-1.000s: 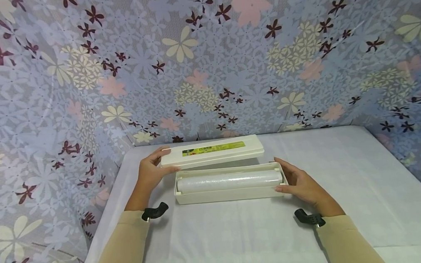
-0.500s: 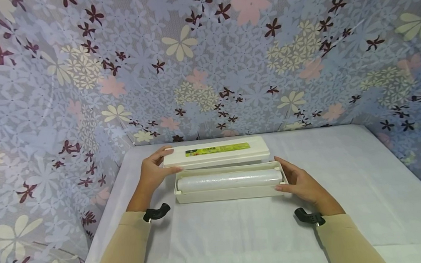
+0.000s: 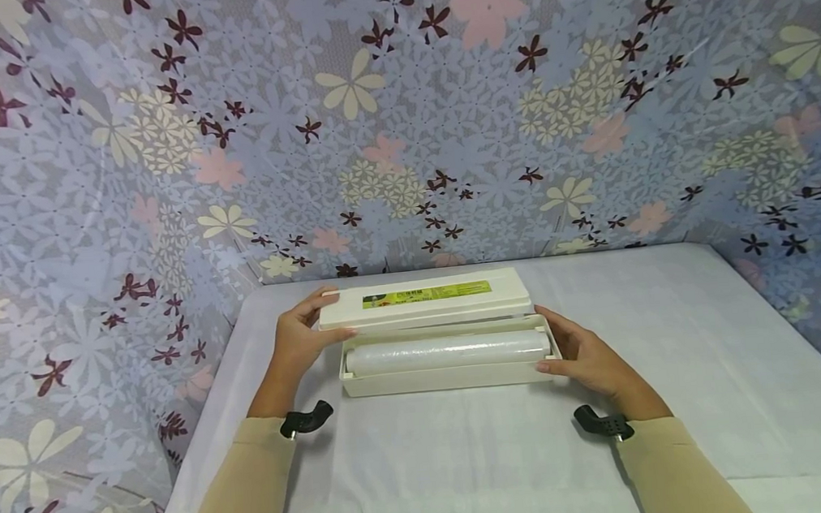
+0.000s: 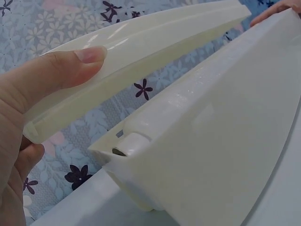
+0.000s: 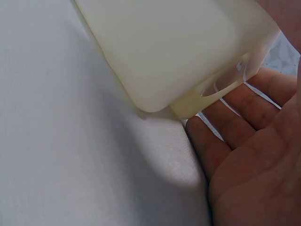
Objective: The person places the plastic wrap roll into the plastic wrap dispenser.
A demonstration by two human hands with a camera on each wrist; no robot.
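My left hand (image 3: pixel 299 339) grips the left end of a white plastic lid (image 3: pixel 426 310) with a green and yellow label. In the left wrist view the thumb lies along the front of the lid (image 4: pixel 155 52), and a gap shows between the lid and the box beneath it. The cream box (image 3: pixel 450 379) sits on the table with a roll of cling film (image 3: pixel 448 352) inside. Around the box's right end, my right hand (image 3: pixel 588 355) has its thumb at the front and fingers at the far side. The right wrist view shows those fingers against the box's end (image 5: pixel 221 89).
A white cloth covers the table (image 3: pixel 472 463). Behind it and at both sides hangs a flower-patterned curtain (image 3: pixel 399 127). A black wrist mount (image 3: pixel 307 419) sits on the left sleeve, another black mount (image 3: pixel 603 423) on the right.
The lid has shifted right and slightly toward me with my left hand, and its right end now comes close to my right fingertips. My right hand stays on the box.
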